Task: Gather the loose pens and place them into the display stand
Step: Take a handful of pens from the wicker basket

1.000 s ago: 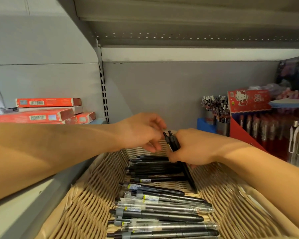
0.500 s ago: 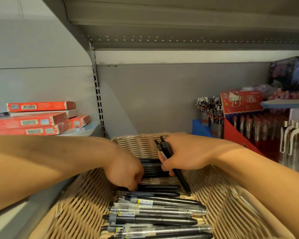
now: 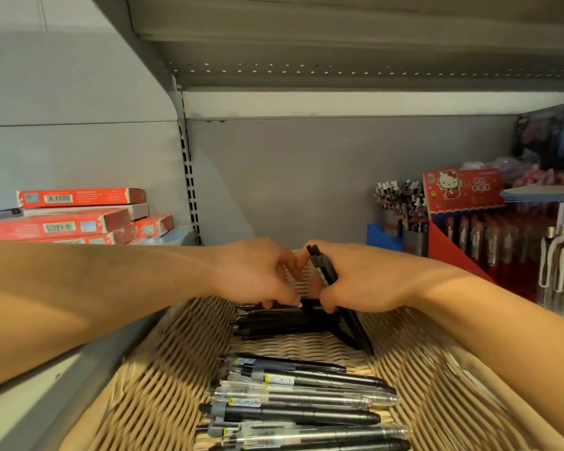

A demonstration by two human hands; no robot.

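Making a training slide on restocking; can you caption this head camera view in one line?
Right hand grips a bundle of black pens while left hand picks another from the wicker basket.

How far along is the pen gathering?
Early on. The right hand grips a small bundle of black pens; the left hand pinches another from the black pile at the far end of the wicker basket. The nearer row of pens lies untouched, and none shows being placed in a stand.

Grey shelf (image 3: 163, 239): wicker basket (image 3: 150, 395) set centrally; red boxes (image 3: 59, 219) stacked left of basket, red display stand (image 3: 463, 203) right.
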